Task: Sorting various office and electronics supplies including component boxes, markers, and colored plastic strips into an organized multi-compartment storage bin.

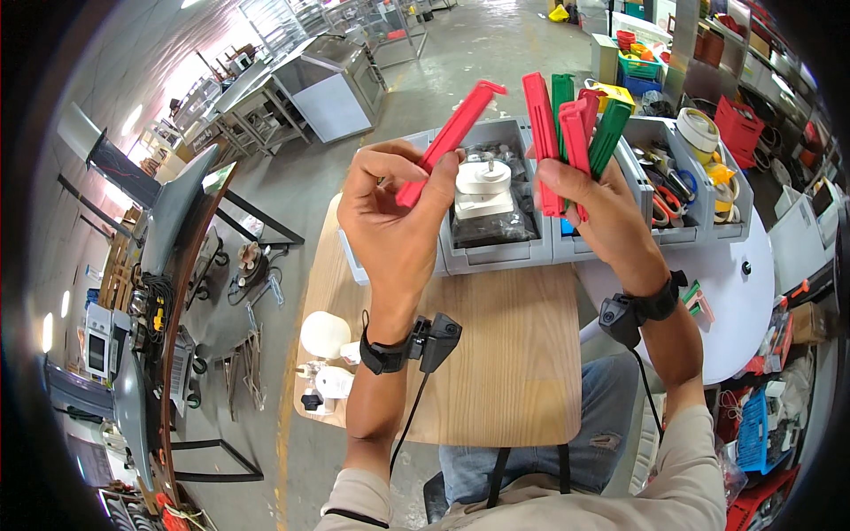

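Note:
My left hand (390,208) is raised over the grey parts bins (496,258), pinching one long red bag clip (462,128) between thumb and fingers. The clip slants up to the right. Level with it, my right hand (606,217) grips a fanned bundle of several red and green bag clips (575,133), all standing roughly upright. The hands are apart, with a bin between them in view. In that bin sit white plug adapters (483,181) and dark plastic bags. The lower ends of the bundle are partly covered by my right fingers.
A wooden tabletop (496,354) lies below the bins, with a white globe-shaped item (325,335) and white plugs (333,381) at its left edge. Right-hand bins hold scissors (666,203) and tape rolls (698,133). More clips (701,303) lie on a white round table (744,332).

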A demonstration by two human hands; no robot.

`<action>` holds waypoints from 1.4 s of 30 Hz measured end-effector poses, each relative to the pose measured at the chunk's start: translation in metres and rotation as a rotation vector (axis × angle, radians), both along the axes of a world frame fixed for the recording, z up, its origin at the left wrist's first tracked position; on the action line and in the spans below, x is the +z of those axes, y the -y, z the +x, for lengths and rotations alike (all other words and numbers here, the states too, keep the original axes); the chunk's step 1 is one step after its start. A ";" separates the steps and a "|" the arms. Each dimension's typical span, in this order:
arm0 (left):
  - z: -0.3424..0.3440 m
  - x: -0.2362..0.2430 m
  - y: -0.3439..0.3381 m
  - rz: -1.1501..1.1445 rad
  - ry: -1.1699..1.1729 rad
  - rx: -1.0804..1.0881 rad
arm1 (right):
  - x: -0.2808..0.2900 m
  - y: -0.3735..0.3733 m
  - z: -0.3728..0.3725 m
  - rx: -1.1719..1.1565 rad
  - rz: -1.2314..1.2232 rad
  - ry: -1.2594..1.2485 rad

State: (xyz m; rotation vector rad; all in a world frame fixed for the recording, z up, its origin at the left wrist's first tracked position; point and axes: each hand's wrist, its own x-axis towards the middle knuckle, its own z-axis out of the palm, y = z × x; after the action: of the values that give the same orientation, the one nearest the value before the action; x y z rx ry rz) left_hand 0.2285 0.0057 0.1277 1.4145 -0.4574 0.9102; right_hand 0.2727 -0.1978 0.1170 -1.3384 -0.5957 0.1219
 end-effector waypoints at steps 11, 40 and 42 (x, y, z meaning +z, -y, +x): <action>-0.005 0.000 0.012 0.207 -0.255 -0.194 | 0.005 -0.014 -0.014 0.008 0.065 0.088; -0.023 -0.017 -0.024 0.802 -0.192 -0.045 | -0.035 -0.006 -0.008 -0.095 0.083 -0.470; -0.029 -0.018 -0.030 0.792 -0.101 -0.051 | -0.050 -0.011 -0.011 -0.120 0.062 -0.411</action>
State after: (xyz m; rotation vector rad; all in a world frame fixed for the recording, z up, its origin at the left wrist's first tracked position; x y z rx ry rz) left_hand 0.1999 0.0361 0.1097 2.1384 -0.8270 0.6257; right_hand 0.2621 -0.1867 0.0674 -1.2394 -0.1708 0.2702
